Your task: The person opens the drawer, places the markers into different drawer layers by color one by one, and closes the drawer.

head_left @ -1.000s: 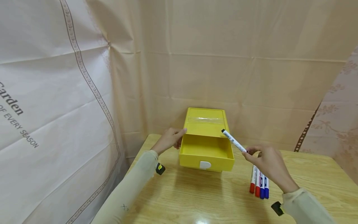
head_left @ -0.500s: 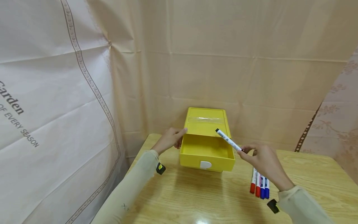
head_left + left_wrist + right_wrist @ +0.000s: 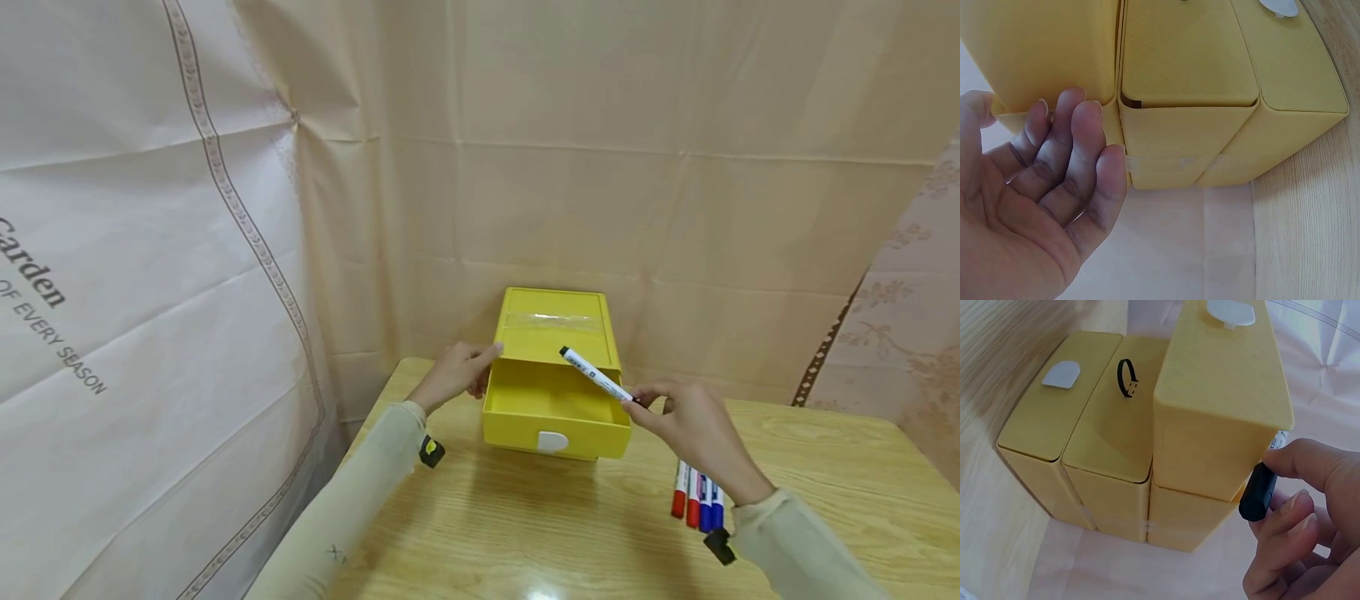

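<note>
A yellow drawer unit (image 3: 558,342) stands on the table with its top drawer (image 3: 510,428) pulled out. My left hand (image 3: 452,377) rests against its left side, thumb at the top edge, fingertips touching the side wall in the left wrist view. Pinched by one end in my right hand (image 3: 693,425), a white whiteboard marker (image 3: 596,374) slants over the drawer, with a black tip pointing up and left. The right wrist view shows the marker's black near end (image 3: 1257,492) between thumb and fingers, beside the drawer's wall. No items show inside the drawer.
Several markers (image 3: 693,500) with red and blue caps lie side by side on the wooden table (image 3: 525,533), partly hidden below my right hand. Cloth (image 3: 540,167) hangs behind the table. Below the open drawer, a lower one has a black loop (image 3: 1126,378) on its front.
My right hand has moved left with the marker, carrying its black tip from the drawer unit's right edge to above the drawer's middle. The left hand has stayed in place.
</note>
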### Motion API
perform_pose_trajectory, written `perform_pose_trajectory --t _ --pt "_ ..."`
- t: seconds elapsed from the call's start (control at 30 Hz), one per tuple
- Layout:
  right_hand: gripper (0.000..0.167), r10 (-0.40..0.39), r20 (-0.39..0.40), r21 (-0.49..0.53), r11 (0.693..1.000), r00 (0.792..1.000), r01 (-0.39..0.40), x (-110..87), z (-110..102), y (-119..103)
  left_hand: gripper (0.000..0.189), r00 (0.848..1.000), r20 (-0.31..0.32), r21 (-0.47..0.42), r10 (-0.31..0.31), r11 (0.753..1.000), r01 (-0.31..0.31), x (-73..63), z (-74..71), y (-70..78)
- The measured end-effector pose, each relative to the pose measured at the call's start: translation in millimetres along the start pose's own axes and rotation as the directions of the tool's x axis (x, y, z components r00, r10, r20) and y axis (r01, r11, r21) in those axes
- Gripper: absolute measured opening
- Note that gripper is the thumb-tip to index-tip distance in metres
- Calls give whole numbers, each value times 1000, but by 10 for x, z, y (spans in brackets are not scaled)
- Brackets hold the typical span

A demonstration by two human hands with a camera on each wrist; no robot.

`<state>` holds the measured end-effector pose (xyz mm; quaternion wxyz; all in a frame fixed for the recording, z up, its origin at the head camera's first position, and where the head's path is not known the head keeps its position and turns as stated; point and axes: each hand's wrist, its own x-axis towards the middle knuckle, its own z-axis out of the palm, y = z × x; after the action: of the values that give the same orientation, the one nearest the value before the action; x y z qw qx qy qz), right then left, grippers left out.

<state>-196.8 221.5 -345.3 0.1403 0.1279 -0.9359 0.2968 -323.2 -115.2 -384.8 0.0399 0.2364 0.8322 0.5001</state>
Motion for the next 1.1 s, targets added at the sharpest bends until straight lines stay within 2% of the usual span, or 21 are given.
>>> perform_pose_trajectory --t 0.33,0.5,0.8,1.1 --pt "9 -36 -15 -6 999 999 36 48 24 -67 61 1000 4 2 4 1000 -5 13 -12 25" --pt "7 -33 7 0 999 999 33 62 44 -112 61 1000 2 12 -7 1000 7 14 -11 20" --pt "4 -68 27 -13 998 997 69 85 83 -179 61 1000 -1 7 -6 1000 6 7 -14 9" --pt "4 -98 79 -5 995 992 99 105 96 -219 62 1000 15 20 -20 1000 20 0 -15 11"
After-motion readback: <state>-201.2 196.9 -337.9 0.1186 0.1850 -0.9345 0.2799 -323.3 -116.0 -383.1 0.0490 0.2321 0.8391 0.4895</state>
